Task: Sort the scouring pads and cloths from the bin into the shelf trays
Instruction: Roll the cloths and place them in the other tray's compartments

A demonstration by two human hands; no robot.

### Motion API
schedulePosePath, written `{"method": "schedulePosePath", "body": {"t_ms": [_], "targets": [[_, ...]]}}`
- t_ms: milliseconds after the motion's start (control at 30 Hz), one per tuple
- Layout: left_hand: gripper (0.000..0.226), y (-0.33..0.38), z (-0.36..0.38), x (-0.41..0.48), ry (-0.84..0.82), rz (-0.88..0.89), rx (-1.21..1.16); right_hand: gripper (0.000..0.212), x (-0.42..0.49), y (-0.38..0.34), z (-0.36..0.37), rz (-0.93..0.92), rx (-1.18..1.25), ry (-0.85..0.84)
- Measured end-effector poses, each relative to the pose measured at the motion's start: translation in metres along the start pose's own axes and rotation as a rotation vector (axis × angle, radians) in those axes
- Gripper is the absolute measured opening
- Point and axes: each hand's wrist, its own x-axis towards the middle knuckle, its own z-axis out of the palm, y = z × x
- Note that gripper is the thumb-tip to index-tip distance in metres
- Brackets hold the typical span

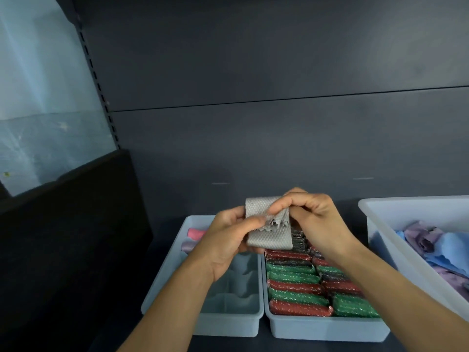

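While both hands work above the trays [203, 322], the left hand [228, 240] pinches a grey cloth [269, 224]. The right hand [319, 219] grips its top fold.

2 hands [228, 240] [322, 222], 1 grey cloth [274, 237], 2 shelf trays [228, 323] [327, 329], 1 white bin [406, 202]

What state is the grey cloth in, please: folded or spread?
Folded: the grey cloth is doubled over, wavy edges tucked inward, pinched by left hand and right hand.
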Motion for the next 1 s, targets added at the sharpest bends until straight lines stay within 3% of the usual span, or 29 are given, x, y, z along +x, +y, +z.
{"method": "schedulePosePath", "body": {"t_ms": [100, 200, 300, 467, 567, 667, 767, 867, 1000], "targets": [[0.022, -0.003, -0.014, 0.001, 0.072, 0.052, 0.048, 0.028, 0.003, 0.003, 0.01, 0.184, 0.137, 0.024], [0.021, -0.008, -0.025, -0.004, 0.105, 0.101, 0.088, 0.028, 0.001, 0.009, 0.024, 0.333, 0.126, -0.139], [0.016, -0.014, -0.039, -0.011, 0.105, 0.129, 0.032, 0.017, 0.0, 0.016, 0.04, 0.321, 0.216, -0.127], [0.025, -0.021, -0.061, -0.014, 0.076, 0.059, -0.201, 0.029, 0.002, 0.027, 0.06, 0.327, 0.52, -0.173], [0.038, -0.023, -0.075, -0.01, 0.096, -0.029, -0.29, 0.03, 0.01, 0.029, 0.068, 0.267, 0.379, -0.189], [0.029, -0.017, -0.088, -0.002, 0.086, -0.062, -0.315, 0.04, 0.026, 0.026, 0.076, 0.221, 0.208, -0.179], [0.023, -0.01, -0.106, 0.015, 0.087, 0.02, -0.14, 0.035, 0.046, 0.019, 0.084, 0.235, 0.207, -0.185], [0.029, -0.004, -0.124, 0.032, 0.114, 0.067, 0.076, 0.018, 0.065, 0.027, 0.092, 0.168, 0.021, -0.169], [0.035, -0.013, -0.138, 0.051, 0.096, 0.059, 0.398, 0.041, 0.084, 0.061, 0.101, 0.264, -0.213, -0.228]]}}
